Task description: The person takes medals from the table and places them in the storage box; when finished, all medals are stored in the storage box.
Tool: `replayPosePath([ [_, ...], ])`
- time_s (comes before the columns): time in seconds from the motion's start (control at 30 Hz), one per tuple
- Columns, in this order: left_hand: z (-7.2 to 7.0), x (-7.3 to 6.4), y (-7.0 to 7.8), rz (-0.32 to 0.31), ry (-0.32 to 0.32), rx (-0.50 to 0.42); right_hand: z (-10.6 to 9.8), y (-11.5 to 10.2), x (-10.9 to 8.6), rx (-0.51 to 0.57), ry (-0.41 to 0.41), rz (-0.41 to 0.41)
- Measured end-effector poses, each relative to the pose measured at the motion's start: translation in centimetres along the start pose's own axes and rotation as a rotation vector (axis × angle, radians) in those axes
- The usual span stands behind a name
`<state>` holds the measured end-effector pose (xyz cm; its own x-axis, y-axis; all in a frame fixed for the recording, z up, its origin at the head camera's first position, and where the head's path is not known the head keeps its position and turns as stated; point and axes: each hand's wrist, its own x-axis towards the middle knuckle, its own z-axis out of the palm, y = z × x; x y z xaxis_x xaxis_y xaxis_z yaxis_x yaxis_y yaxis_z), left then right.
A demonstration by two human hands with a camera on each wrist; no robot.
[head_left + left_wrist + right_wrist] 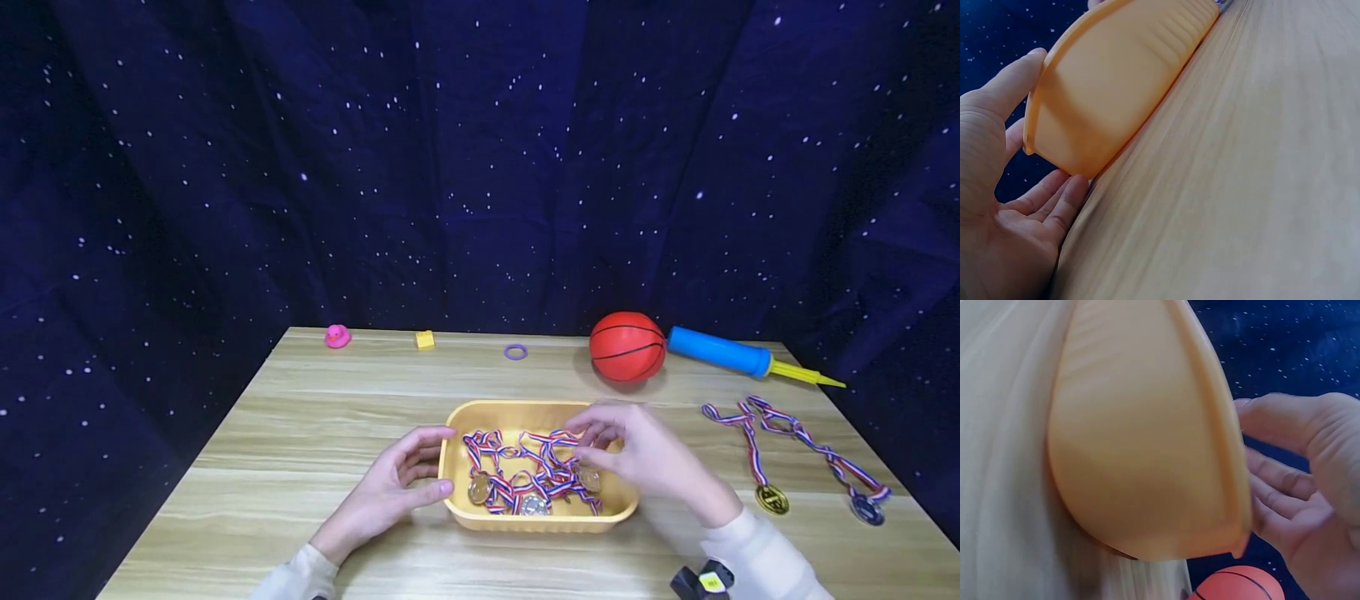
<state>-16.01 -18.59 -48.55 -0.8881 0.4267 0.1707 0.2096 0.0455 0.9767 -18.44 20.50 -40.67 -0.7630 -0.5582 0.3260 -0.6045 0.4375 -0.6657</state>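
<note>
A yellow-orange plastic basket (540, 523) stands on the wooden table. Inside it lie several medals, among them a bronze-coloured medal (480, 488) and a silver medal (534, 505), with tangled red, white and blue ribbons (525, 454). My left hand (397, 475) holds the basket's left end, thumb at the near corner of the rim and fingers along the side. Over the basket's right end, my right hand (637, 446) reaches in above the ribbons, thumb and fingers apart. In the right wrist view, the basket wall (1147, 437) hides its fingertips.
A gold medal (772, 498) and a dark silver medal (867, 509) lie on ribbons at the right. Along the back are a pink rubber duck (337, 337), a yellow block (425, 340), a purple ring (516, 352), a red ball (627, 347) and a blue hand pump (720, 352).
</note>
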Motion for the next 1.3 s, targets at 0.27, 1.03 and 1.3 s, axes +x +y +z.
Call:
replayPosePath([
  [0.27,0.0,0.1,-0.2,-0.005,0.003,0.009,-2.7,-0.4,-0.6,-0.035,0.221,0.012],
  [1.03,-0.1,-0.1,0.3,-0.002,0.011,0.008,-9.9,4.7,-11.6,0.209,0.519,0.076],
  [1.3,0.0,0.0,0.1,-0.028,0.009,0.012,-9.0,7.4,-15.9,0.165,0.485,0.173],
])
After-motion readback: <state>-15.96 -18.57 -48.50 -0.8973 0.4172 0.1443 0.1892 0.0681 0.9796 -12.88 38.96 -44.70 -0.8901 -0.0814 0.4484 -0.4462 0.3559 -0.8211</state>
